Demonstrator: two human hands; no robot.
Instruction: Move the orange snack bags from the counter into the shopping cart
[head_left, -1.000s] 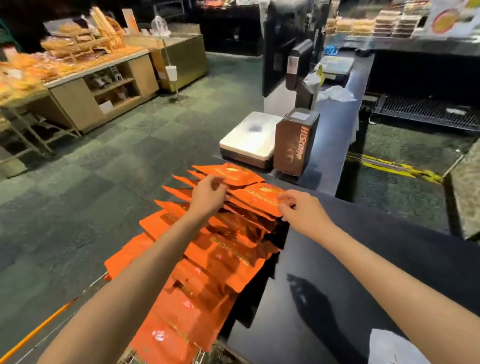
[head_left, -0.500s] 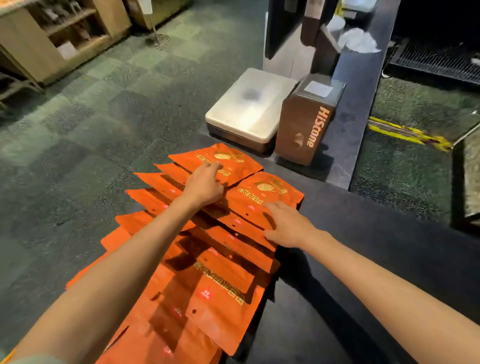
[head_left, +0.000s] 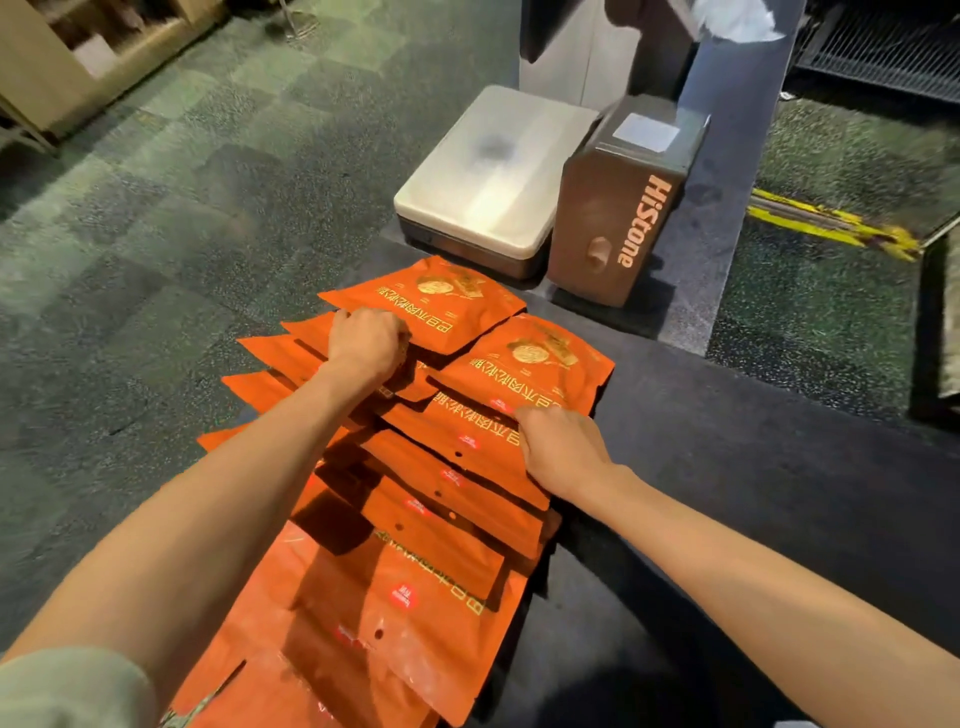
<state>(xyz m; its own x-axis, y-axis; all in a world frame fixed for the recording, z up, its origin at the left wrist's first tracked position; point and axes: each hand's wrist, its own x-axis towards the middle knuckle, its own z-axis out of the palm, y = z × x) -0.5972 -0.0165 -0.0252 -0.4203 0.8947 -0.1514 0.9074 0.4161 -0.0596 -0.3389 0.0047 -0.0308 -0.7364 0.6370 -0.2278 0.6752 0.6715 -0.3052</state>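
1. Orange snack bags (head_left: 415, 519) lie in overlapping rows on the left edge of a dark counter (head_left: 753, 467), fanned like shingles from the near edge up toward a scale.
2. Far bag (head_left: 421, 301) sits top of the left row; the top bag of the right row (head_left: 530, 364) lies just beside it, both face-up w/ gold print and a round picture.
3. Left hand (head_left: 366, 345) – fingers curled down over the near edge of the far bag, gripping it where it overlaps the bags below.
4. Right hand (head_left: 563, 452) – rests on the right row just below that row's top bag; fingertips tuck at a bag's edge, but whether it pinches or only presses I can't tell.
5. Both forearms reach out over the rows; a grey-green sleeve (head_left: 67, 686) shows bottom left.
6. Past the bags: a flat silver-topped scale (head_left: 493, 171), and touching or just beside its right side a brown box (head_left: 623, 208) marked "HiStone".
7. Left of the counter is green-grey tiled floor (head_left: 156, 234); wooden shelving (head_left: 78, 52) in the top-left corner.
8. No cart visible in this view.
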